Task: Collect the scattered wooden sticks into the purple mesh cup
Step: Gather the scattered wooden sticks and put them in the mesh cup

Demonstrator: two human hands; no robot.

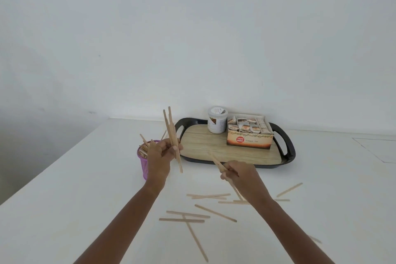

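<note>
My left hand (160, 156) grips a bundle of wooden sticks (171, 130) held nearly upright, just right of the purple mesh cup (143, 163). The cup stands on the white table and holds several sticks; my left hand hides part of it. My right hand (237, 174) pinches one or two sticks (217, 162) that point up and left toward the left hand. Several loose sticks (214, 212) lie scattered flat on the table below and between my forearms, and one more stick (289, 189) lies farther right.
A black tray (287, 152) with a wood-pattern floor sits behind my hands, carrying a white jar (217, 119) and an open box of tea sachets (249, 135). The white table (85, 188) meets a white wall behind, and its left edge drops off.
</note>
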